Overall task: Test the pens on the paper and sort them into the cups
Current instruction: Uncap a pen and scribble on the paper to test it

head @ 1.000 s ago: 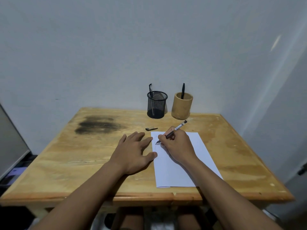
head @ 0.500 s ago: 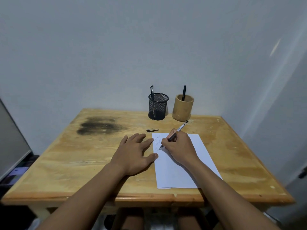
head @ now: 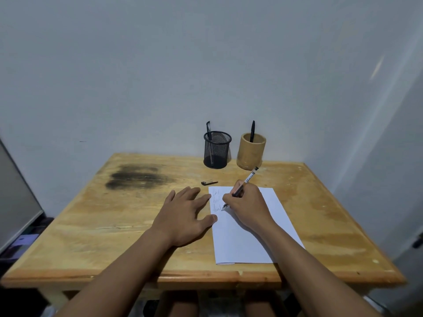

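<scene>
Your right hand point(head: 248, 208) gripped the pen point(head: 248, 179), tip on the paper point(head: 240, 243) beside faint scribbles, possibly three lines, too small to read. Your left hand point(head: 185, 216) lay flat, fingers relaxed, thumb touching the sheet's edge. The mesh cup point(head: 217, 149) and bamboo cup point(head: 250, 152) stood behind, the pen cap point(head: 209, 183) between.

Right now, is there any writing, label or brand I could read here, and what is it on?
Paper: three short handwritten scribbles near its top left corner, not legible as words.
Pen in the right hand: dark print on its white barrel, too small to read.
Mesh cup, wooden cup, pen cap: no text visible.
</scene>
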Demonstrator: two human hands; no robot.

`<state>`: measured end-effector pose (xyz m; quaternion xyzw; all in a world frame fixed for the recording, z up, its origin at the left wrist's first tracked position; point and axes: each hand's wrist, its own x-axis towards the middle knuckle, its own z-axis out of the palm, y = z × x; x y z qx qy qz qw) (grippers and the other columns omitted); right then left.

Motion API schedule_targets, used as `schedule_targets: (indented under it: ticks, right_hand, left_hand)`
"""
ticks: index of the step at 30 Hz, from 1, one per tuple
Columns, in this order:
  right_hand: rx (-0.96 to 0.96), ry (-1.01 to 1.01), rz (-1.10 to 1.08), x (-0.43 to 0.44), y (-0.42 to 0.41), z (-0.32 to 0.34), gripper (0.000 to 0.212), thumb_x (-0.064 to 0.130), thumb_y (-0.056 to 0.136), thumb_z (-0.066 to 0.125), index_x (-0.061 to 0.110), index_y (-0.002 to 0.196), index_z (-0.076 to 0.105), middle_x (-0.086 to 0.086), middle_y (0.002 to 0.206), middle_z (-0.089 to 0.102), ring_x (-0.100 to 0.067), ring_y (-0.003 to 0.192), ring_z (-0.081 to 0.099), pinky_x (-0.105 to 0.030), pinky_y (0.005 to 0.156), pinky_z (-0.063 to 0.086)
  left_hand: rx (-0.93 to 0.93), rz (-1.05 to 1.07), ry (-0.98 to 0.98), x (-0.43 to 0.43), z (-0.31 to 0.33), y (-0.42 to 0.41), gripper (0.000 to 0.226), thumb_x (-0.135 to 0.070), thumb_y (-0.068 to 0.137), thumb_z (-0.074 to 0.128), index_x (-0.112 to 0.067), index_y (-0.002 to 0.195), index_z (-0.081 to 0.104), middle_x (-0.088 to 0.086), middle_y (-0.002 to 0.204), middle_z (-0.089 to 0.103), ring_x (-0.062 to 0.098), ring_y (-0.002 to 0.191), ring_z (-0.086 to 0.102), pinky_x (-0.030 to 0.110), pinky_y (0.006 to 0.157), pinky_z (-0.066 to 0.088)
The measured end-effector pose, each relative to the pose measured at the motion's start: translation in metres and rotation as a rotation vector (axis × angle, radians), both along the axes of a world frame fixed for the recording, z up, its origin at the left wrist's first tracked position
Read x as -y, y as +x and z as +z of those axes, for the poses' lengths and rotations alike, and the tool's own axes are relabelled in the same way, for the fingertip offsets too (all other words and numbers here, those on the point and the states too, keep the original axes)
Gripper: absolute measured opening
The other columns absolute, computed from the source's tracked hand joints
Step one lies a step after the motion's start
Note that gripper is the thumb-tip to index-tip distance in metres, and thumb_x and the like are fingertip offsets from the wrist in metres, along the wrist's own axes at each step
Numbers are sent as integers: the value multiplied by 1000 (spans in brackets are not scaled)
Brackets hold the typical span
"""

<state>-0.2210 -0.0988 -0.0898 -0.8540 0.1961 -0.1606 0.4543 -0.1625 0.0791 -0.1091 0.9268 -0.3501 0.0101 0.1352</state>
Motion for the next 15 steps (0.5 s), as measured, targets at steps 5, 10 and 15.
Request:
schedule_targets:
  ticks: [5,10,15]
  right_hand:
    - [189,252,-80,11,-3,10,13,12,89,68,1,84,64,-18,74,68,-15,63,60,-31,59,48]
    - [245,353,-70,23,-7,15,16,14,94,67,9,78,66,-6,63,63,-12,49,52,-24,42,42]
    - [244,442,-43,32,-1,18,18,11,95,60,9,77,61,-6,62,63,-17,51,52,-30,46,44]
  left_hand:
    - [-16,0,-11,1,1,0,73,-72,85,34,-40,151,33,-3,162,28,17,151,15,50,122,8]
    - [14,112,-294,11,16,0,44,-53,84,49,-35,122,64,-6,132,62,20,122,52,42,102,41]
    - [-54,283,-387,35,29,42,31,-40,92,51,-28,116,66,-2,118,68,24,109,60,42,90,49]
